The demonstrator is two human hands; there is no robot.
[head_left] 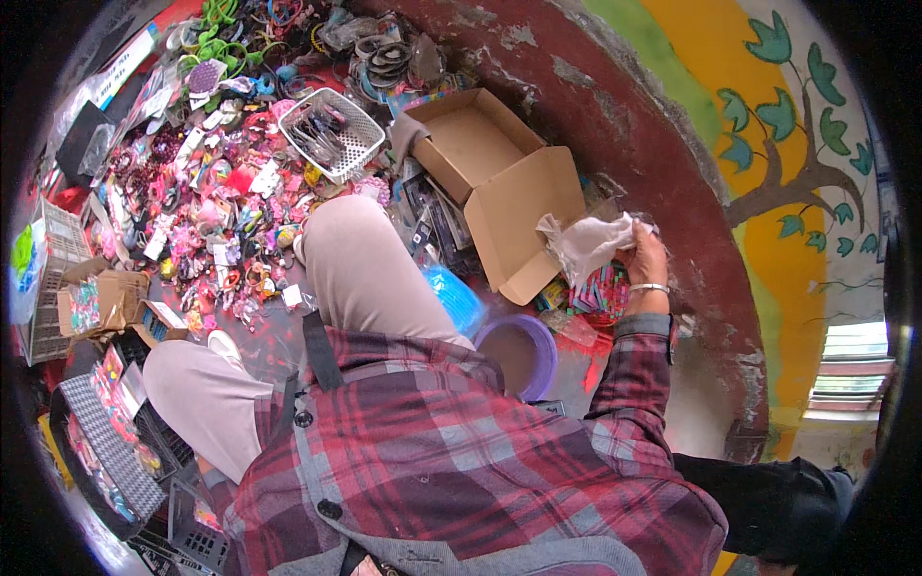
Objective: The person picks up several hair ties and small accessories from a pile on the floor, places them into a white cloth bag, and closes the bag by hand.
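My right hand (645, 257), with a bangle at its wrist, is closed on one end of a crumpled white cloth (591, 247). The cloth hangs out to the left, over the edge of an open cardboard box (480, 139) with its lid folded toward me. Below the cloth lies a bunch of thin, brightly coloured packets (602, 293). A purple round tub (543, 360) stands nearer to me, beside a blue plastic-wrapped bundle (453, 300). My left hand does not show; its arm runs down at the lower left behind my knee.
A wide heap of small colourful hair accessories (216, 192) covers the floor at the left. A white perforated basket (360, 158) sits on its far side. Cartons (106, 302) and a checkered box (110, 442) line the left. A painted wall (663, 125) curves along the right.
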